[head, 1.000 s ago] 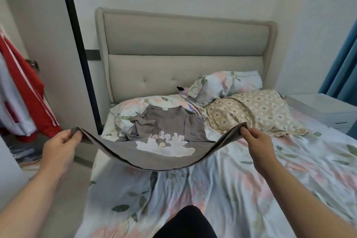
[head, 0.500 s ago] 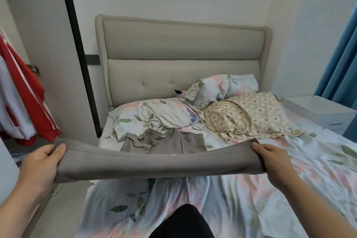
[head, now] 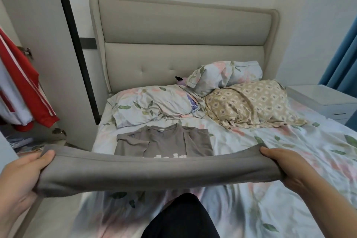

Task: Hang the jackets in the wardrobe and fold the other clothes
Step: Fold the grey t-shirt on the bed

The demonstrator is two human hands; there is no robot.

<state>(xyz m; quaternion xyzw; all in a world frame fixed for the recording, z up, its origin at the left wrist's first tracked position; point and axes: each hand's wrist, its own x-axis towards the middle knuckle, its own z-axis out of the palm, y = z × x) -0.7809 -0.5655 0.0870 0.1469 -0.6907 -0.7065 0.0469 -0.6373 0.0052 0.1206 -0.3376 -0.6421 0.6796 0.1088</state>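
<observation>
Floral cotton sheet of the bed (head: 289, 160) carries the grey printed T-shirt (head: 164, 141). Within the last second it was drawn clear of the floral pillow (head: 146, 104) and lies flat, so the crosswise fold looks due. Collar points to the beige padded headboard (head: 183, 44), long axis head-to-foot. Left hand (head: 21, 176) and right hand (head: 289, 166) grip the raised hem's ends.
</observation>
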